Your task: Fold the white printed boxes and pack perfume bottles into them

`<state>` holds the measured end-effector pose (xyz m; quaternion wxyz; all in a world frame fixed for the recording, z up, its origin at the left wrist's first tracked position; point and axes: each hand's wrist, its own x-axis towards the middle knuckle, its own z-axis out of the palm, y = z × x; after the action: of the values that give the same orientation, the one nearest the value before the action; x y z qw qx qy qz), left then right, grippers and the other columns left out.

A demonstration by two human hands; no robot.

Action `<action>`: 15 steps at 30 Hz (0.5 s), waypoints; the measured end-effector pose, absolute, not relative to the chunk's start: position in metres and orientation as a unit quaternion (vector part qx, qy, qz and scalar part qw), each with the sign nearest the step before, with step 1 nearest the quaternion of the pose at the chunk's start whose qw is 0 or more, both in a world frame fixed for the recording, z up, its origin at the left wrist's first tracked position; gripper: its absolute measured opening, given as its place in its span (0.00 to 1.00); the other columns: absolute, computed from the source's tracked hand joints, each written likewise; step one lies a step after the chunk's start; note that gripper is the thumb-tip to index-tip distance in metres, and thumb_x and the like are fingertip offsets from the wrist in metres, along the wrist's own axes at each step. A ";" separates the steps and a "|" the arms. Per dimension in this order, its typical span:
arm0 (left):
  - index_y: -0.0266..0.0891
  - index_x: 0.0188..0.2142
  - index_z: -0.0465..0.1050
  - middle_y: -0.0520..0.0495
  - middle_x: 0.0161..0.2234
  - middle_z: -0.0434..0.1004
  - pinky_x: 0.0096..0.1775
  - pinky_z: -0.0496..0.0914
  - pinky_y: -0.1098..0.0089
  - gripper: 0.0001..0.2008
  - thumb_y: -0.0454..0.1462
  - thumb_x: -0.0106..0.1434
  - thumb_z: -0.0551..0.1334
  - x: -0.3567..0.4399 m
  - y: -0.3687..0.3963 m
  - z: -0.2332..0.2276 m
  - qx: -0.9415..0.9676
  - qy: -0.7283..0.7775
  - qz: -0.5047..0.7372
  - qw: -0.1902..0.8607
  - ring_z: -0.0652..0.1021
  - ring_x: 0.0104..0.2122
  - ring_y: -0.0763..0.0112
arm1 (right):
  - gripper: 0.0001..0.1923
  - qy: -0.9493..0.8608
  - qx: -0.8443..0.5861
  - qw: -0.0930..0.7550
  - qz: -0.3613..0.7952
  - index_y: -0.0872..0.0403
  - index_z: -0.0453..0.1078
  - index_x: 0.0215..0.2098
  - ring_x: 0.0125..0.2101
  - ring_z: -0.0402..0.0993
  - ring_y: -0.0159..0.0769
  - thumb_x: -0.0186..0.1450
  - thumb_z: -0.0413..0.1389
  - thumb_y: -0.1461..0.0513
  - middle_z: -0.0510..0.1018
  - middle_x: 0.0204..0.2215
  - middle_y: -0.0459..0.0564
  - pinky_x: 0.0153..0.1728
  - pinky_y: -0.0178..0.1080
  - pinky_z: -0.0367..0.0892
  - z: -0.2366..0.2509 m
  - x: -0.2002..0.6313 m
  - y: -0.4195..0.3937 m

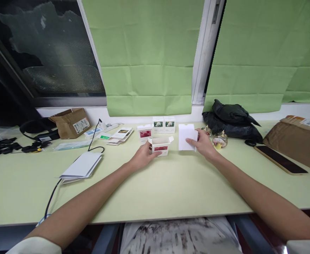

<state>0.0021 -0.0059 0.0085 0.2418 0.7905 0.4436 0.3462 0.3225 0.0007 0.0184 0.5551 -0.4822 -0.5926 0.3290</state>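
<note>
1. Nearest the camera: two bare forearms reaching forward over the pale green surface (171, 190), white sleeve ends at the bottom corners.
2. Left hand (141, 158) resting against the left side of a small open white box (160, 146) with a red picture on its front; grip narrow, fingers touching the box, top flaps standing open.
3. Right hand (204, 144) closed on a plain white carton (186, 137), held upright just right of the open box; thumb on the carton's front, other fingers at its right edge.
4. Behind the open box: another red-picture box (145, 133), and two white boxes with green pictures (163, 124) side by side near the wall.
5. Just right of the right hand: two small glass jars (219, 140), then a black bag (231, 121).
6. Far right: a dark phone (280, 159) lying flat beside a brown parcel (297, 141).
7. Left side: a stack of white papers (82, 165) with a black cable (73, 165) running by, a torn cardboard box (70, 122) and leaflets (120, 135) behind.
</note>
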 end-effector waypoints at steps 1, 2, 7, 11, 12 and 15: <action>0.42 0.58 0.69 0.42 0.56 0.80 0.51 0.77 0.56 0.25 0.51 0.67 0.66 0.002 -0.006 0.008 0.798 0.439 0.345 0.226 0.81 0.52 0.53 | 0.27 -0.595 -0.473 0.575 0.303 0.50 0.67 0.45 0.39 0.78 0.44 0.55 0.72 0.50 0.81 0.39 0.49 0.37 0.43 0.73 0.021 0.323 0.000; 0.43 0.57 0.69 0.42 0.55 0.80 0.51 0.76 0.56 0.24 0.51 0.68 0.66 0.002 -0.006 0.007 0.806 0.435 0.343 0.209 0.80 0.53 0.52 | 0.27 -0.597 -0.463 0.594 0.278 0.50 0.67 0.45 0.39 0.77 0.44 0.56 0.71 0.49 0.80 0.39 0.49 0.38 0.43 0.73 0.024 0.323 0.000; 0.44 0.58 0.67 0.43 0.57 0.77 0.53 0.74 0.57 0.21 0.46 0.70 0.64 0.000 -0.005 0.004 0.843 0.394 0.339 0.136 0.78 0.55 0.54 | 0.24 -0.603 -0.406 0.649 0.225 0.51 0.71 0.46 0.37 0.76 0.41 0.60 0.69 0.48 0.80 0.38 0.48 0.38 0.42 0.72 0.036 0.318 -0.012; 0.43 0.58 0.65 0.42 0.56 0.76 0.53 0.74 0.58 0.20 0.43 0.70 0.63 0.000 -0.005 0.002 0.862 0.369 0.329 0.112 0.79 0.54 0.56 | 0.22 -0.598 -0.377 0.664 0.242 0.51 0.74 0.46 0.37 0.77 0.43 0.61 0.70 0.48 0.82 0.39 0.50 0.38 0.43 0.75 0.044 0.309 -0.025; 0.43 0.58 0.65 0.42 0.55 0.76 0.53 0.74 0.58 0.20 0.43 0.70 0.63 0.000 -0.006 0.002 0.863 0.369 0.327 0.111 0.79 0.54 0.56 | 0.22 -0.599 -0.371 0.665 0.247 0.51 0.74 0.46 0.38 0.78 0.43 0.60 0.71 0.49 0.83 0.39 0.50 0.38 0.44 0.75 0.046 0.306 -0.028; 0.43 0.59 0.64 0.42 0.56 0.76 0.53 0.74 0.58 0.20 0.44 0.71 0.63 0.003 -0.007 0.003 0.863 0.372 0.322 0.118 0.78 0.55 0.55 | 0.25 -0.598 -0.360 0.669 0.255 0.51 0.75 0.50 0.40 0.80 0.45 0.60 0.71 0.49 0.84 0.43 0.52 0.39 0.45 0.78 0.049 0.300 -0.034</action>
<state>0.0028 -0.0069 0.0028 0.1177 0.8626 0.3719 0.3222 0.2999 -0.0344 0.0487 0.6689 -0.3603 -0.5981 0.2549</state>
